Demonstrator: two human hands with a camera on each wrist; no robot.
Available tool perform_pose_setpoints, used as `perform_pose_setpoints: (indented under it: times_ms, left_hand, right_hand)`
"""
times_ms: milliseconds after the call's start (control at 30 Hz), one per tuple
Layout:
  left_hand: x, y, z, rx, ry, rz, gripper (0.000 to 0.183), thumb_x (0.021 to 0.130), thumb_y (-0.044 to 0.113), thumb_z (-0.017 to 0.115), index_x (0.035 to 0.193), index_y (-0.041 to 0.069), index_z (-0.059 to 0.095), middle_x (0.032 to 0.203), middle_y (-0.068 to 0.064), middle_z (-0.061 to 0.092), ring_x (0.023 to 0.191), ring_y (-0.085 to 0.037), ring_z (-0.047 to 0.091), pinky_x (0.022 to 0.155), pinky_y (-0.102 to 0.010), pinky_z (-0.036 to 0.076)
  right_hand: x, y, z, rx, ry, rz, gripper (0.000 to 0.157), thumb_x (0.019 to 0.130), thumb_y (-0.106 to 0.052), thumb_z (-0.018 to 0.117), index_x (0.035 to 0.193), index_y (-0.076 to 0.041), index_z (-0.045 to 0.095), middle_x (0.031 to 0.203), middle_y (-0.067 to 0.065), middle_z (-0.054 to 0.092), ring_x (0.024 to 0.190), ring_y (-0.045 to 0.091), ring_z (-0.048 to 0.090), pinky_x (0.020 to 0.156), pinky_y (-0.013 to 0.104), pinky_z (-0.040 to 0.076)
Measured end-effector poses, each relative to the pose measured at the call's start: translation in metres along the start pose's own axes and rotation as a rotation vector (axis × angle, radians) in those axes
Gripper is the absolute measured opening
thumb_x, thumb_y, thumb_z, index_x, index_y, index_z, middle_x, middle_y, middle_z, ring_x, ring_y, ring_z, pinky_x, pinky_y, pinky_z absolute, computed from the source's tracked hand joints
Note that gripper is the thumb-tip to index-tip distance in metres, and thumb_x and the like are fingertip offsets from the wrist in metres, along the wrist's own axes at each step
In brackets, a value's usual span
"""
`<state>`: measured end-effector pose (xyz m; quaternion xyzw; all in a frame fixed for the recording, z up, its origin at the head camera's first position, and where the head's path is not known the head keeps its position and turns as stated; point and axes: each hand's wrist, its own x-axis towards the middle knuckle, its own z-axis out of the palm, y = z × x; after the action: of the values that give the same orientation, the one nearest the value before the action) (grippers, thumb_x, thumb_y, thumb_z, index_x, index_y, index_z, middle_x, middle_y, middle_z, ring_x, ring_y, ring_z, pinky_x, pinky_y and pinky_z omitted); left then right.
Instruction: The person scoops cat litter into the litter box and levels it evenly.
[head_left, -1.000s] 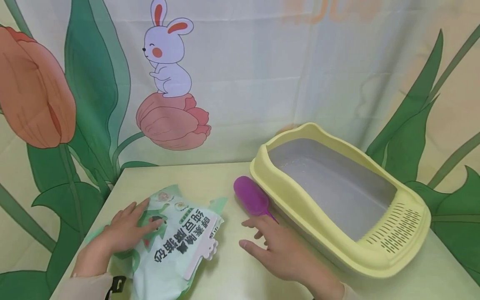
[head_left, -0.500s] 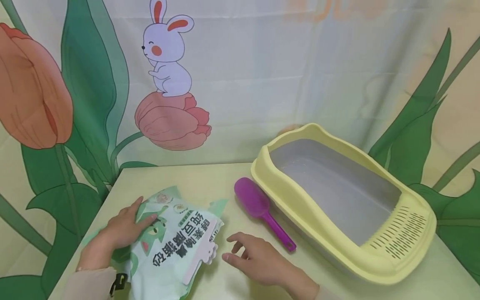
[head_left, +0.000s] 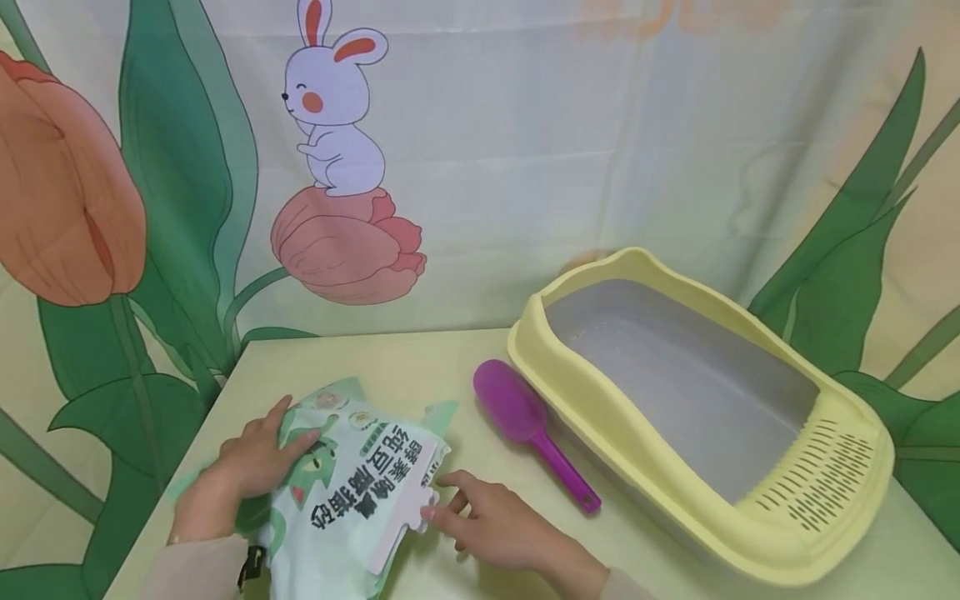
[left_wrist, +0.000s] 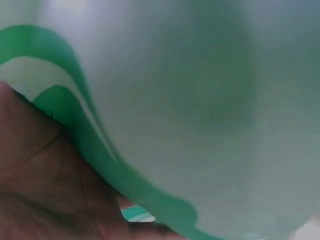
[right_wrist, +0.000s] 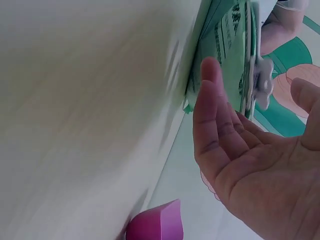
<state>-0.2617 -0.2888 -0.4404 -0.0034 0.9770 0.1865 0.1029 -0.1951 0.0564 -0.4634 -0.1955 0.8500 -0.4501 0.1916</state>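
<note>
- Green-and-white bag is resting on the pale-yellow table, toward 7 o'clock in the head view, its front displaying a green cat face and dark printed characters.
- Pale clip with a scalloped middle is running along the bag's 3 o'clock edge, slanting from 1 o'clock toward 7 o'clock.
- Left hand is lying against the bag's 10 o'clock side, fingers spread and relaxed, thumb resting over the printed front; a beige sleeve is covering the forearm.
- Right hand is hovering at the bag's 3 o'clock side, thumb and fingers standing apart around the clip's scalloped part without closing on it; the views are leaving unclear whether the thumb is touching it.
- Purple scoop is lying on the table between 2 and 3 o'clock from the bag, its handle pointing between 4 and 5 o'clock.
- Yellow-rimmed tray with a grey interior is standing just beyond the scoop, its slotted end facing 4 o'clock.
- White cartoon rabbit is sitting on a pink tulip, printed on the backdrop at 12 o'clock from the bag.
</note>
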Motion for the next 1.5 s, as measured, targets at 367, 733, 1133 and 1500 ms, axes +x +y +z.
perform_pose_setpoints:
  times_ms: [367, 733, 1133, 1500]
  left_hand:
    - [0.009, 0.010, 0.000, -0.073, -0.027, -0.098, 0.092, 0.104, 0.067, 0.037, 0.165, 0.005, 0.007, 0.155, -0.043, 0.022, 0.127, -0.072, 0.032, 0.098, -0.087, 0.029]
    - [0.017, 0.016, 0.009, -0.084, -0.033, -0.066, 0.090, 0.104, 0.067, 0.039, 0.166, 0.008, 0.010, 0.156, -0.041, 0.024, 0.126, -0.070, 0.034, 0.098, -0.084, 0.034]
    - [0.022, -0.009, 0.008, -0.128, -0.002, 0.071, 0.092, 0.106, 0.062, 0.042, 0.164, -0.001, 0.011, 0.158, -0.042, 0.022, 0.139, -0.068, 0.026, 0.109, -0.079, 0.027]
    - [0.019, -0.011, 0.006, -0.130, 0.013, 0.129, 0.083, 0.109, 0.051, 0.043, 0.163, -0.004, 0.011, 0.158, -0.042, 0.020, 0.141, -0.066, 0.023, 0.110, -0.079, 0.025]
  right_hand:
    - [0.017, -0.002, 0.001, 0.077, 0.067, 0.035, 0.071, 0.101, -0.057, 0.059, 0.149, -0.006, 0.048, 0.094, -0.003, 0.072, 0.068, 0.012, 0.069, 0.071, 0.030, 0.050]
    - [0.022, 0.009, 0.003, 0.215, 0.088, 0.075, 0.029, 0.105, -0.044, 0.059, 0.107, -0.015, 0.061, 0.076, 0.001, 0.071, 0.056, 0.022, 0.068, 0.064, 0.030, 0.046]
    - [0.029, 0.008, 0.003, 0.171, 0.049, 0.094, 0.047, 0.104, -0.053, 0.055, 0.086, -0.011, 0.066, 0.057, 0.002, 0.063, 0.045, 0.017, 0.056, 0.050, 0.027, 0.040]
    - [0.031, 0.008, 0.003, 0.158, 0.052, 0.121, 0.051, 0.102, -0.058, 0.055, 0.083, -0.011, 0.065, 0.053, 0.001, 0.057, 0.043, 0.018, 0.053, 0.051, 0.031, 0.045]
